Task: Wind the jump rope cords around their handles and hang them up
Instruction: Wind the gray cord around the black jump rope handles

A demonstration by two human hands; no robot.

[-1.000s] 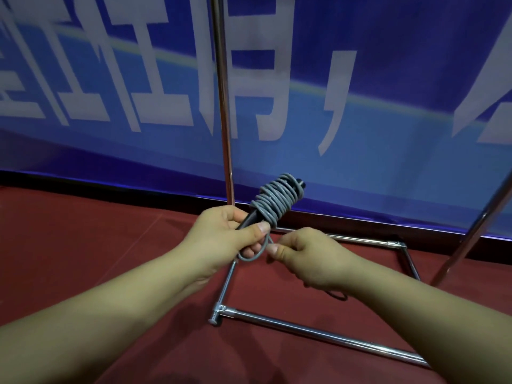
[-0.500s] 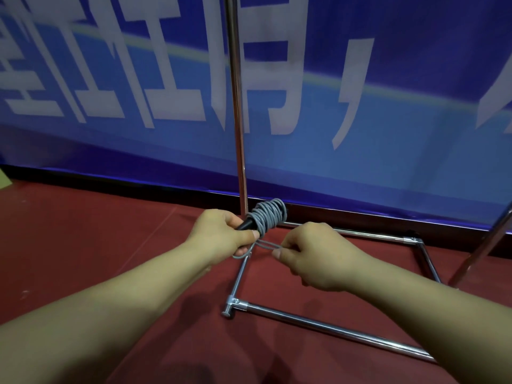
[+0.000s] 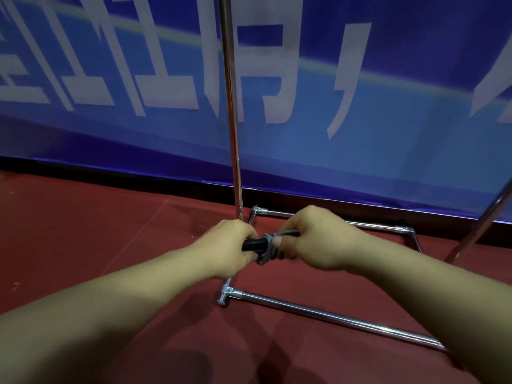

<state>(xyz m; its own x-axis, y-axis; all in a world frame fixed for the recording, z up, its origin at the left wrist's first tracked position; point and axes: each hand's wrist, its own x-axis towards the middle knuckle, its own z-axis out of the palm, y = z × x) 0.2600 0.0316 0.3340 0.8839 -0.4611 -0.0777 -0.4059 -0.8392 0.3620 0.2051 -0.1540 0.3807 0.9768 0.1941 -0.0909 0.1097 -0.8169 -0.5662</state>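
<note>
At frame centre, your left hand point(image 3: 225, 249) clamps the stiff black handle point(image 3: 253, 244) while your right hand point(image 3: 313, 239) grips the springy grey cord point(image 3: 267, 249); keep tension or coils slip.

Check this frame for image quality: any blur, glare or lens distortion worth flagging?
Head view: hands sharp enough, left hand and right hand grip the jump rope; banner lettering soft; bright glints on the chrome rack; wide-angle bending leans its poles; soft shadows on the red floor.
</note>
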